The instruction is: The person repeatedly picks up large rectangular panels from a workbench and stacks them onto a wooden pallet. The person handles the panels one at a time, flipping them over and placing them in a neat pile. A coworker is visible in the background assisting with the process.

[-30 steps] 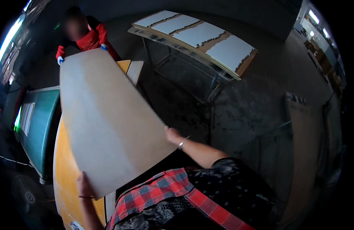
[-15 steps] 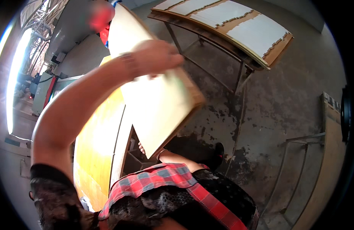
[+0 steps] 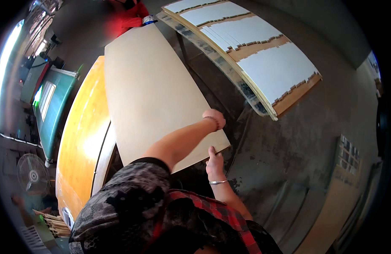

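A large, plain beige board [image 3: 157, 84] stretches away from me, lying nearly flat. My left arm crosses over it, and my left hand [image 3: 214, 118] is closed round its right-hand edge near the close corner; the fingertips are hidden. Below that, my right hand [image 3: 215, 165] pinches the near edge, thumb on top and fingers underneath. At the far end a person in red [image 3: 134, 15] has a gloved hand [image 3: 150, 20] at the board's edge.
Left of the board is a glossy yellow-orange table [image 3: 83, 148]. At the right stands a stack of brown boards with white sheets [image 3: 276, 63] on a metal-legged table. A green table [image 3: 58, 108], a fan [image 3: 33, 174] and wooden sticks [image 3: 56, 224] lie farther left.
The board has turned from a steep tilt to nearly flat. My left hand has moved right and nearer along its edge; my right hand has come into clear view at the near edge.
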`<control>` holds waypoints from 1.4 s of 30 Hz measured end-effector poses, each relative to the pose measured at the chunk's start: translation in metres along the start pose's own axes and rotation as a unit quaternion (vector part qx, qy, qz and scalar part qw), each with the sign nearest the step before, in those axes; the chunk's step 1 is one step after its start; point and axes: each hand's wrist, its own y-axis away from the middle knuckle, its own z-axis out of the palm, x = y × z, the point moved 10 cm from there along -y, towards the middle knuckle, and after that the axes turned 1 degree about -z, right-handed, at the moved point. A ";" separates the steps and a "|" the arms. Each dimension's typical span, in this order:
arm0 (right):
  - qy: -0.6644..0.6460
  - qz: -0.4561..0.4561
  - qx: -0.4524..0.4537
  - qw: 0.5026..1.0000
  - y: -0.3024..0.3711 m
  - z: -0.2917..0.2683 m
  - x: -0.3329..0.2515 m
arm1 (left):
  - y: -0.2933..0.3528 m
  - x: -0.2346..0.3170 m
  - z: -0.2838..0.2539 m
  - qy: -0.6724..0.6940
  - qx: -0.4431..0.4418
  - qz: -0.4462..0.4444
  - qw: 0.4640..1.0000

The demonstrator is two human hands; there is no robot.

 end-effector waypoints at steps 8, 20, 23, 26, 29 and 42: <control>0.025 0.020 -0.042 0.999 -0.023 -0.013 0.018 | 0.286 -0.382 0.200 0.254 0.170 -0.520 0.797; 0.029 -0.085 -0.178 0.980 -0.009 0.027 -0.177 | 0.278 -0.289 0.178 0.687 0.243 -0.378 0.571; -0.014 -0.212 -0.234 0.949 -0.018 0.015 -0.281 | 0.255 -0.229 0.120 0.663 0.250 -0.365 0.604; 0.027 -0.142 -0.215 0.966 -0.074 -0.031 -0.349 | 0.204 -0.148 0.069 0.736 0.286 -0.272 0.550; 0.038 -0.150 -0.218 0.964 -0.144 -0.075 -0.432 | 0.137 -0.064 0.016 0.785 0.286 -0.177 0.520; 0.670 0.002 -0.150 0.728 -0.306 -0.218 -0.610 | -0.046 0.105 -0.100 0.280 0.198 -0.240 0.908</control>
